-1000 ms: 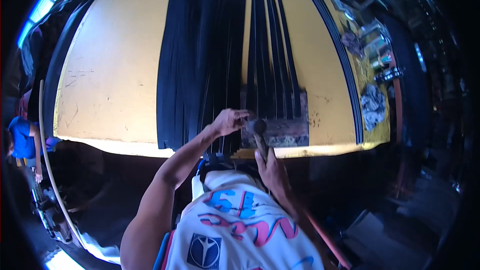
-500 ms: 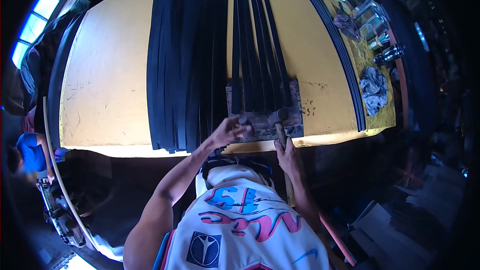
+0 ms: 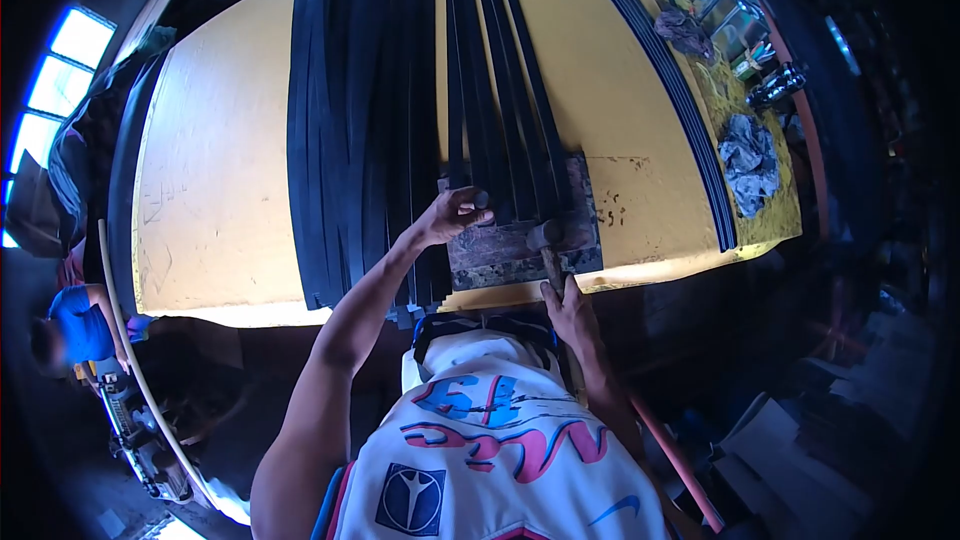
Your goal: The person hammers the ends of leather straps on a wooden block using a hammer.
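My left hand is closed around a short tool with a dark round end, perhaps a punch; its lower part is hidden by my fingers. It is at the ends of several loose black strips, which reach onto a dark, worn board. My right hand is wrapped round the handle of a hammer, whose head is above the board, right of my left hand. A wide layer of black strips lies side by side to the left.
The yellow table carries a narrow bundle of strips on the right. Beyond it are crumpled cloth or plastic and a dark cylindrical object. A person in blue is at the far left, near a long pale curved rod.
My left hand has moved up and slightly left with the tool, onto the strip ends. The hammer has shifted slightly left and down. The whole view has also shifted a little.
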A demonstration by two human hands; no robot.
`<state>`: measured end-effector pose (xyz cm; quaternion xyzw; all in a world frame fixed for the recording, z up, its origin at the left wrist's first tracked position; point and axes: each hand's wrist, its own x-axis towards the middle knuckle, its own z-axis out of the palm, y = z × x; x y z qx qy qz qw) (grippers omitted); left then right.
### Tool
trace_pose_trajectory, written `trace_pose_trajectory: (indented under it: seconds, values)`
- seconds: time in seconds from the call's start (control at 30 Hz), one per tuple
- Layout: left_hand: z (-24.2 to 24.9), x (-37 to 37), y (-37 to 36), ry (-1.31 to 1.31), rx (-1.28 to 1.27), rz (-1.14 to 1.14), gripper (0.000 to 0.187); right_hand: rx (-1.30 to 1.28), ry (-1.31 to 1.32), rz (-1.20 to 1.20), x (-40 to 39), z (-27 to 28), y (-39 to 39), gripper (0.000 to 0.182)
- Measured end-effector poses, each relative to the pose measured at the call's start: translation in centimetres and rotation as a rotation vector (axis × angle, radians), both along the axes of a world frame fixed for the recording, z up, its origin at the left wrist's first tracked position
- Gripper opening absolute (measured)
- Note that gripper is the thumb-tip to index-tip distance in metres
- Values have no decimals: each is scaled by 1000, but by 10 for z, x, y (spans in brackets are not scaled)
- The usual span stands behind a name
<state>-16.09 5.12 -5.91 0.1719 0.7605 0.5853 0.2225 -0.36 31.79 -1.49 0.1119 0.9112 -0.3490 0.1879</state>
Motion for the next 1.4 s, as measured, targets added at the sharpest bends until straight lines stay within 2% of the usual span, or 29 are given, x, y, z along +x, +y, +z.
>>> trace_pose_trajectory:
  seconds: [0.43,0.67,0.73,0.83,0.9,0.93,0.97,1.0,1.07,1.1,1.17,1.27,1.3,1.37,1.4]
  values:
    - [2,2,2,-85,14,-12,27,13,-65,5,-2,6,1,51]
    - [-1,6,3,-86,24,26,23,18,-77,21,-3,8,0,52]
    - [-1,10,4,-12,32,32,24,24,-64,27,-3,7,0,53]
    - [4,17,5,39,-26,68,25,37,6,24,1,8,-6,50]
    - [1,24,5,73,27,76,26,39,76,64,4,15,-12,41]
    - [5,25,5,104,76,83,27,31,215,65,3,25,-19,43]
    - [9,27,1,185,-41,48,31,-52,192,40,-1,36,-23,42]
    - [13,29,0,190,-37,59,31,-135,166,14,-6,65,-31,40]
    - [16,31,0,280,-136,31,36,-191,472,67,-22,143,-46,34]
    - [-9,29,-1,376,-104,34,38,-207,628,101,-29,177,-49,31]
    - [-3,33,-2,373,-111,41,38,-499,897,30,-40,229,-63,28]
    - [-6,34,-1,366,-163,69,39,-859,1103,-99,-41,235,-86,25]
    - [-9,34,-1,372,-153,55,41,-546,922,106,-33,204,-74,27]
    - [-12,28,-5,377,-141,45,44,-57,412,230,-27,114,-72,31]
    - [-13,26,-7,396,-126,26,42,117,90,154,-21,67,-76,32]
